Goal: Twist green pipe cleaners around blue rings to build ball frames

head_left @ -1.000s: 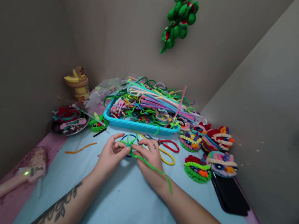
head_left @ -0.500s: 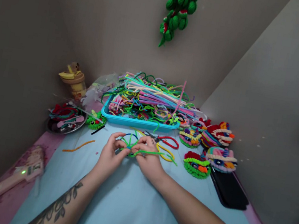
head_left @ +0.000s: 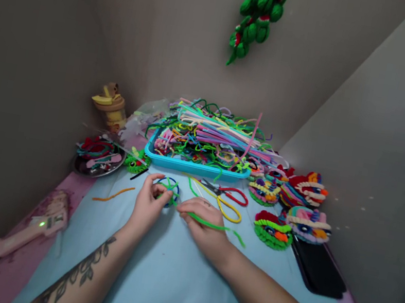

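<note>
My left hand pinches a small blue ring wound with green pipe cleaner, low over the light blue mat. My right hand is closed on the long free end of the green pipe cleaner, which trails right across the mat. The two hands sit close together, a short gap between them.
A turquoise tray heaped with coloured pipe cleaners stands behind the hands. Red-handled scissors and a yellow loop lie before it. Finished woven pieces and a black phone are at right. A pink glue gun, a metal dish and an orange strand are at left.
My right hand has drawn back from the ring toward me and to the right, pulling the green strand out; the left hand stays on the ring. The view has shifted slightly.
</note>
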Motion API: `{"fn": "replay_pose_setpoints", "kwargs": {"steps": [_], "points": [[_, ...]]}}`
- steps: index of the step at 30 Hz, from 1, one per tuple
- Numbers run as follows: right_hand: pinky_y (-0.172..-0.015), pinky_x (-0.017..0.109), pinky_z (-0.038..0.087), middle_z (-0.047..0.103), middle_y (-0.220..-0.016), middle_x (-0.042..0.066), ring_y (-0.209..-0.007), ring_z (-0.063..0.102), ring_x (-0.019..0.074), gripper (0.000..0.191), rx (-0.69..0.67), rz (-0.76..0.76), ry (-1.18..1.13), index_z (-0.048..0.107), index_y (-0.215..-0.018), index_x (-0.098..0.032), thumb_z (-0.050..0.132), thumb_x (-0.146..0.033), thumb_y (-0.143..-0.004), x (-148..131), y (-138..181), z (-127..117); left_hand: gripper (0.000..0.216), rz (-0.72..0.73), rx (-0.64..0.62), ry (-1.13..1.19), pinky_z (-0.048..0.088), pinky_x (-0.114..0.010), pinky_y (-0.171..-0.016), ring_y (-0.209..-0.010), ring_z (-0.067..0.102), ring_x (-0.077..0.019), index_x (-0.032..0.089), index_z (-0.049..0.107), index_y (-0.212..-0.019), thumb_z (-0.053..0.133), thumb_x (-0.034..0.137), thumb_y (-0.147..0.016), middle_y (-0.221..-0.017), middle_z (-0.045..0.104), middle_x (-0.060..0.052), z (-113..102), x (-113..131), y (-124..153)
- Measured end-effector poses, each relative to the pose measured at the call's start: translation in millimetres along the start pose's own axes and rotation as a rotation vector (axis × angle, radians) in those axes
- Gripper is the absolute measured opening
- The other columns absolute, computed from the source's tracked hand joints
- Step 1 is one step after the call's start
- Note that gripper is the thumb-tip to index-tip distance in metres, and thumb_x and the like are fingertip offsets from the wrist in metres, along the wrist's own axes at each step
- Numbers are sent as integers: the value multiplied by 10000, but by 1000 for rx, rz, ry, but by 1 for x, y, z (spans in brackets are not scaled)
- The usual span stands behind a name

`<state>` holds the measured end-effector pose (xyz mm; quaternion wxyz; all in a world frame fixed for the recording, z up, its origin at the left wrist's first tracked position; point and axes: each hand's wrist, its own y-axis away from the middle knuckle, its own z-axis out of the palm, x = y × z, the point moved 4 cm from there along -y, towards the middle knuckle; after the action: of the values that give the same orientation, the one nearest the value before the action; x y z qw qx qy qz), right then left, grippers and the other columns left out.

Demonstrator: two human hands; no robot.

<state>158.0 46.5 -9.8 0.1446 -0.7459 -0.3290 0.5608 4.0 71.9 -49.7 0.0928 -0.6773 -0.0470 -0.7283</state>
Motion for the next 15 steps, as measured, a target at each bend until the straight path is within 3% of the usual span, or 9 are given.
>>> {"fn": "replay_pose_setpoints", "kwargs": {"steps": [5,9,11,15], "points": [[-741,305,524,694,-821,44,-826,636,154,153,-66,-85,-144,655,-885,-219,529,-143,-844,-26,-3,-4,427,-3,31,25,360,-212,-560,-532,492,-101,212,458,-1024,665,231,-651,-572,540,71,-4,-2,-3],[-735,319,521,679,-802,39,-811,632,160,172,5,-122,-143,646,-901,-235,518,-130,-852,-30,-6,-15,459,-23,11,53,372,-207,-565,-546,511,-101,218,454,-1036,687,239,-641,-580,552,71,-3,2,-3],[-799,356,504,669,-907,55,-896,615,185,171,35,-114,-103,617,-999,-248,555,-207,-845,-23,-8,-20,482,-69,9,76,380,-202,-564,-557,526,-102,215,459,-1033,710,255,-623,-594,564,66,-2,4,-2],[-973,481,380,477,-1261,135,-1182,433,287,738,-9,-108,146,386,-1302,-213,719,-397,-669,1,-8,-18,532,-198,-21,151,391,-206,-561,-558,545,-98,200,475,-1033,753,287,-588,-660,602,46,1,6,0]]}}
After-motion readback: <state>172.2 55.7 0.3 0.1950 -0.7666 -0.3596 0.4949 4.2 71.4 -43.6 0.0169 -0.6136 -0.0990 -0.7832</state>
